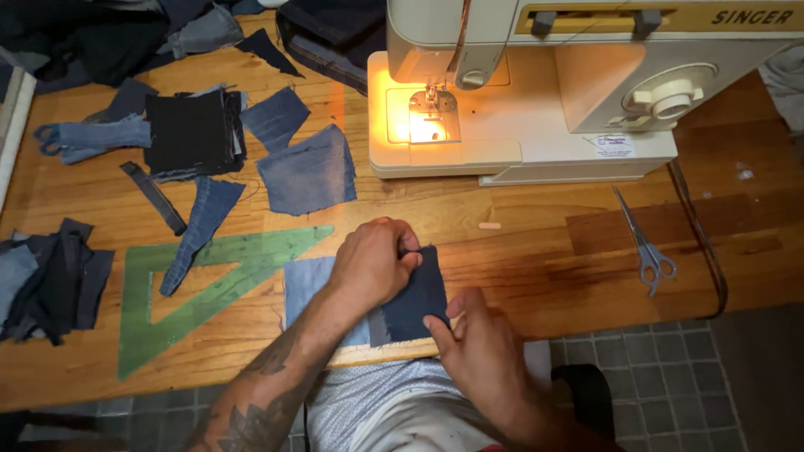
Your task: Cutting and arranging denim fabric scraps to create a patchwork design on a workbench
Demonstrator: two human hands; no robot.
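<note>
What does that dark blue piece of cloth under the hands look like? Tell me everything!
The dark blue cloth patch looks like denim, roughly square and flat. It lies at the wooden table's front edge, overlapping a lighter blue patch. The left hand pinches its top edge; the right hand's fingertips press its lower corner.

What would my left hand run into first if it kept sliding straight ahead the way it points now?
Probably the sewing machine. The left hand points up and away across bare wooden table, toward the machine's lit base. Nothing else seems to lie between, though depth is hard to judge.
</note>
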